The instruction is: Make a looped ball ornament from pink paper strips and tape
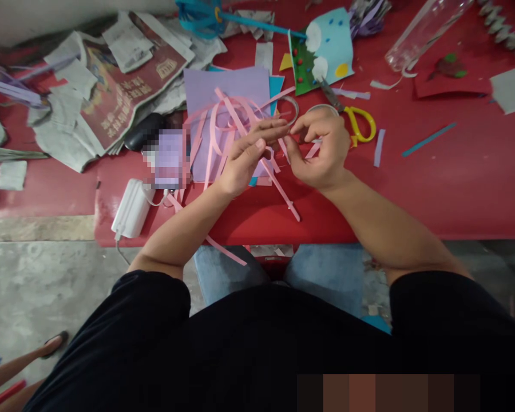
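Over the pile of pink paper strips (229, 109), my two hands meet almost fingertip to fingertip. My left hand (246, 157) has its fingers stretched out straight to the right, the thumb bent below them; I see nothing clearly held in it. My right hand (324, 149) is curled, thumb and index finger closing in a pinch beside the left fingertips. Whatever is in that pinch is too small to make out. A purple paper sheet (197, 86) lies under the strips, with blue paper (277, 86) beneath it. Yellow-handled scissors (360, 125) rest just beyond my right hand.
Crumpled newspaper (124, 86) covers the back left. A white power bank (133, 209), a phone (168, 157) and a black mouse-shaped object (143, 131) lie at left. Behind stand a painted card (343, 46) and a clear plastic bottle (429, 28). A blue strip (429, 139) lies right.
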The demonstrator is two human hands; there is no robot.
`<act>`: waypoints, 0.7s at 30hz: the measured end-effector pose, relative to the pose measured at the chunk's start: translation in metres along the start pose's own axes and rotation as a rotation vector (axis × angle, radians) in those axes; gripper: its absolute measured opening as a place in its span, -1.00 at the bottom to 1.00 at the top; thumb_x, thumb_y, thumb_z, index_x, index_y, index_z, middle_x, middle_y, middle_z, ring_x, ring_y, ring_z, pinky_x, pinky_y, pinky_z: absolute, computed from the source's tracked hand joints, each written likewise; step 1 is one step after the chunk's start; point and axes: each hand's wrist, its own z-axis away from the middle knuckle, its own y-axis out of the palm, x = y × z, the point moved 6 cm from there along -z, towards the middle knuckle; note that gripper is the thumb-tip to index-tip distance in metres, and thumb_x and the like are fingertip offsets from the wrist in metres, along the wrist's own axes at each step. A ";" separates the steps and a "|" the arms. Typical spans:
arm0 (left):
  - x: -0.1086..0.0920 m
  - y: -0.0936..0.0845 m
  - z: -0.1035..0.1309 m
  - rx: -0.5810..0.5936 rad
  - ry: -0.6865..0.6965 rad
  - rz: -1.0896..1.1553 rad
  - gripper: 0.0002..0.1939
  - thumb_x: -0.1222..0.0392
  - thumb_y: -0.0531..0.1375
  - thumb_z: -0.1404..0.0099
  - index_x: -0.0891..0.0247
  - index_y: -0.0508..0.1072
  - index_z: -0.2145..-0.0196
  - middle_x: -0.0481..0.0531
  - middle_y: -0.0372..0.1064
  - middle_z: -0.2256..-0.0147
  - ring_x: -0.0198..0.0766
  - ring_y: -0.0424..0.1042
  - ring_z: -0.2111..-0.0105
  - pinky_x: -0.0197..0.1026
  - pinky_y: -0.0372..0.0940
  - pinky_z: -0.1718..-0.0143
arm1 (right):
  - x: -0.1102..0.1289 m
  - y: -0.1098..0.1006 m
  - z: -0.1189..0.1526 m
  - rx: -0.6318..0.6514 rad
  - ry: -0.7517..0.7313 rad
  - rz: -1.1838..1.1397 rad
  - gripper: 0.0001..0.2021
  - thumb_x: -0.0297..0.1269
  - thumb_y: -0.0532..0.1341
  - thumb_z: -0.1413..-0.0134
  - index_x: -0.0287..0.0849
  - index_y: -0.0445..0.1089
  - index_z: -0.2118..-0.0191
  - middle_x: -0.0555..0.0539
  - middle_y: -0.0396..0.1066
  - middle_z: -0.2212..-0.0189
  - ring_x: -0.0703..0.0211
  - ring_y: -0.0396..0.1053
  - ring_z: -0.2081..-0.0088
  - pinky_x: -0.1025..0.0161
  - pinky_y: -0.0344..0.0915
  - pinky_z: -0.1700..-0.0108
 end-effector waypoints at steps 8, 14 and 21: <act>0.005 -0.004 0.000 0.024 0.094 -0.094 -0.39 -0.50 0.18 -0.37 -0.12 0.67 -0.11 0.06 0.40 -0.30 -0.07 0.51 -0.12 -0.04 0.49 -0.07 | -0.003 0.004 0.004 -0.033 -0.037 -0.063 -0.65 0.18 0.07 -0.44 0.00 0.24 0.11 -0.17 0.51 0.02 0.06 0.44 0.16 -0.06 0.45 0.11; 0.006 -0.004 -0.001 0.030 0.093 -0.095 -0.36 -0.51 0.19 -0.35 -0.12 0.65 -0.15 0.09 0.38 -0.30 -0.05 0.48 -0.17 -0.04 0.48 -0.12 | 0.001 0.003 0.007 -0.019 0.018 0.003 -0.71 0.14 0.02 -0.49 0.07 0.24 0.04 -0.16 0.51 -0.01 0.08 0.36 0.26 -0.06 0.42 0.17; 0.007 0.001 0.000 0.040 0.028 -0.115 -0.23 -0.60 0.18 -0.28 -0.11 0.60 -0.21 0.09 0.43 -0.27 -0.09 0.53 -0.06 -0.07 0.50 -0.02 | -0.002 0.005 0.004 -0.067 -0.043 -0.011 -0.68 0.16 -0.03 -0.50 0.03 0.21 0.07 -0.19 0.48 -0.02 0.01 0.39 0.13 -0.06 0.38 0.09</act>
